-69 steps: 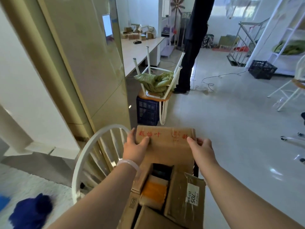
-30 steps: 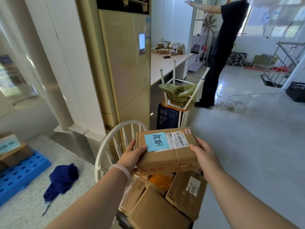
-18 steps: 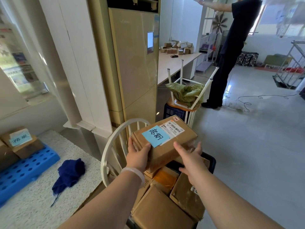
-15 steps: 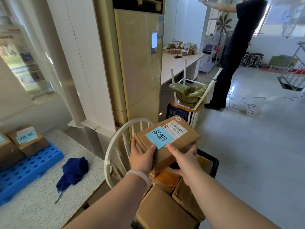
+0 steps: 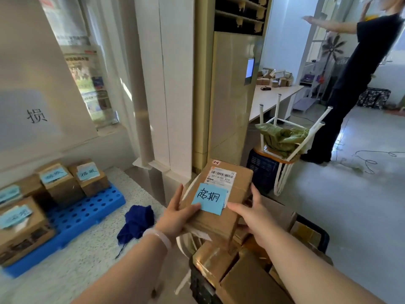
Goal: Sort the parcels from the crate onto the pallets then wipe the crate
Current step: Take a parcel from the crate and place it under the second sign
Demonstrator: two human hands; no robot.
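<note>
I hold a brown cardboard parcel [image 5: 225, 189] with a blue handwritten note and a white shipping label above the crate. My left hand [image 5: 177, 213] grips its near left corner, thumb on top by the note. My right hand [image 5: 252, 213] holds its right side with the fingers spread. Below sits the black crate [image 5: 322, 235], filled with several more cardboard parcels [image 5: 247, 279]. At the left lies a blue pallet [image 5: 87, 213] bearing several parcels [image 5: 63, 185] with blue labels. A dark blue cloth [image 5: 135, 222] lies on the speckled floor beside the pallet.
A white chair back shows under the held parcel. Beyond stands an upturned white stool [image 5: 287, 137] with a green bag on a dark crate [image 5: 263, 170]. A person in dark clothes [image 5: 350, 84] stands at the far right. A tall beige cabinet [image 5: 232, 95] rises ahead, cables cross the floor.
The parcel has been lifted out of the crate and turned label up, then swung left toward the pallet. My view has turned left, bringing the blue pallet and its parcels into sight.
</note>
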